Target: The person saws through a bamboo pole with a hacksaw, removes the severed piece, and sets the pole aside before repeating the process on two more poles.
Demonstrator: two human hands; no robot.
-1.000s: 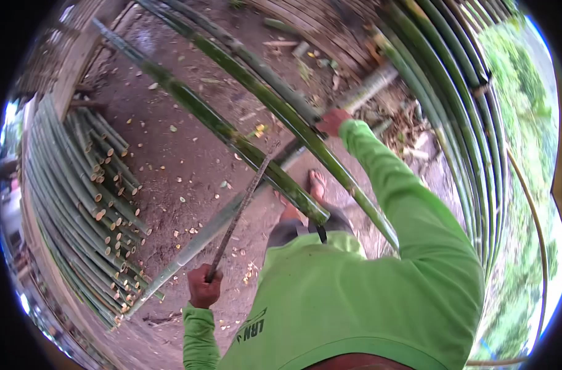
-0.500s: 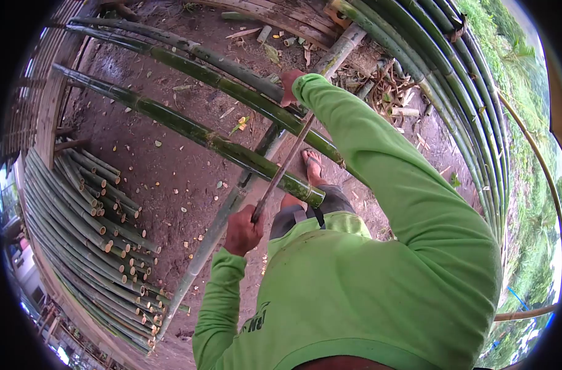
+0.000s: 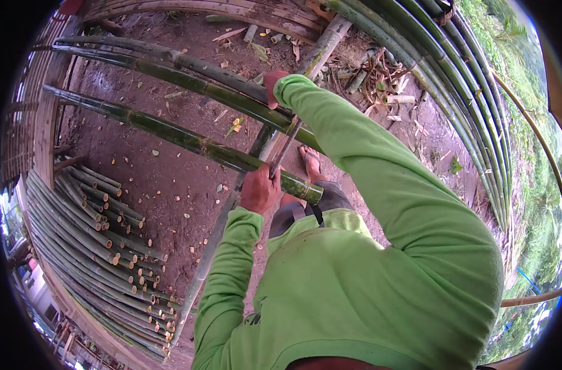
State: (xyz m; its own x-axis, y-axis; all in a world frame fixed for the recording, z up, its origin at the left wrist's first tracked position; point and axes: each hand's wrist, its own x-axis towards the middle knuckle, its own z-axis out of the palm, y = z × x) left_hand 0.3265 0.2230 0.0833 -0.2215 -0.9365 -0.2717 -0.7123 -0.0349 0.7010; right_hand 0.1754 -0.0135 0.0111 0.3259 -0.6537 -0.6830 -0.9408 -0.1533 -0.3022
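My left hand (image 3: 260, 190) is closed around one end of a long, thin, dark blade-like tool (image 3: 286, 148). The tool lies across the near green bamboo pole (image 3: 164, 131), close to that pole's cut end, and reaches up to my right sleeve, which hides its far part. My right hand (image 3: 275, 87), partly covered by the sleeve, is closed over the grey-green bamboo pole (image 3: 213, 68) farthest from me. Between these two lies a middle green bamboo pole (image 3: 195, 84). A round crosspiece (image 3: 321, 46) runs underneath them.
At left, many cut bamboo lengths (image 3: 102, 240) are stacked with their ends toward me. Long green poles (image 3: 444, 68) curve along the right side. Bamboo scraps (image 3: 370, 83) litter the muddy ground (image 3: 170, 179). My foot (image 3: 312, 163) stands below the poles.
My left hand has moved up and right, close against the near bamboo pole, and less of the tool shows now. My right hand has shifted slightly left in view, along with the poles.
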